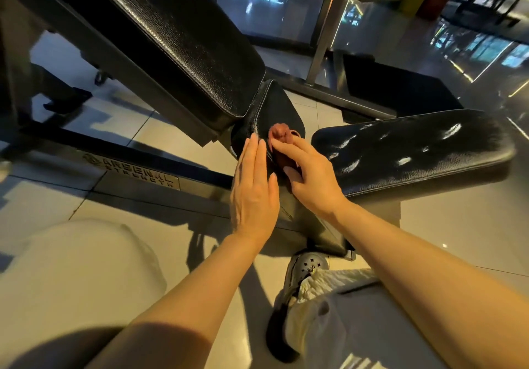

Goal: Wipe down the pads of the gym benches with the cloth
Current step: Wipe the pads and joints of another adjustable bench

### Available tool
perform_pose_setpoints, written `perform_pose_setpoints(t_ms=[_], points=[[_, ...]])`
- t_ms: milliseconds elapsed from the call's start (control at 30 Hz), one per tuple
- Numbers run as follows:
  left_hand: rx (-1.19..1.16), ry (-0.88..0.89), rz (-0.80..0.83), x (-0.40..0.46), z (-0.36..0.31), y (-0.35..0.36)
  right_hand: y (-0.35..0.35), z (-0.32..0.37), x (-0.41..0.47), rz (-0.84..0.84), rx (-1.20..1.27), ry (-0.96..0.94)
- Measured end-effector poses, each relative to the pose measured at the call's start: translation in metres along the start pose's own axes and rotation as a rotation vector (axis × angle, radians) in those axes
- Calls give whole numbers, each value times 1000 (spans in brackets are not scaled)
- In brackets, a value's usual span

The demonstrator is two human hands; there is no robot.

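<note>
A small reddish-brown cloth (282, 137) lies bunched on the black seat pad (282, 108) of an incline bench, below the long black back pad (177, 34). My right hand (312, 171) grips the cloth and holds it against the seat pad. With straight fingers, my left hand (253, 191) lies flat against the seat pad's left side, right beside the cloth. A second black pad (415, 151) with shiny wet streaks lies to the right.
The bench's dark steel frame (137, 168) with a lettered plate runs across the tiled floor on the left. My grey clog (306, 268) stands by the bench foot. A metal upright (323, 48) and other dark gym equipment (400, 88) stand behind.
</note>
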State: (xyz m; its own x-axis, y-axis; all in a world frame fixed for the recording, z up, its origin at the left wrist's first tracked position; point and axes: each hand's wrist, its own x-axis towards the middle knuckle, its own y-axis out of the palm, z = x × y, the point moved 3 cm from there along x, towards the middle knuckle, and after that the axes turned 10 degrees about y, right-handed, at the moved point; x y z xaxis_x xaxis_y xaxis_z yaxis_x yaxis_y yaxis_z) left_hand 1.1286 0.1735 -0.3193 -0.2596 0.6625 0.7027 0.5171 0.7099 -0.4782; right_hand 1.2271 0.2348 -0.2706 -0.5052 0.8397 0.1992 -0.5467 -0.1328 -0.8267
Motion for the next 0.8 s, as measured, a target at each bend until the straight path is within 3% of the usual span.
perform_pose_setpoints(t_ms=[167,300,433,600,800], points=[[-102,132,32,-1,-41,18,-28,0,-17,-12,-141,39],[-199,173,24,9,-74,30,-90,-12,-23,-262,-388,136],[-306,286,115,13,-97,58,-153,-47,-43,-457,-614,255],[-340,399,218,10,-104,88,-179,-105,-43,-360,-1006,439],[-344,337,196,18,-98,103,-162,-114,0,-332,-951,494]])
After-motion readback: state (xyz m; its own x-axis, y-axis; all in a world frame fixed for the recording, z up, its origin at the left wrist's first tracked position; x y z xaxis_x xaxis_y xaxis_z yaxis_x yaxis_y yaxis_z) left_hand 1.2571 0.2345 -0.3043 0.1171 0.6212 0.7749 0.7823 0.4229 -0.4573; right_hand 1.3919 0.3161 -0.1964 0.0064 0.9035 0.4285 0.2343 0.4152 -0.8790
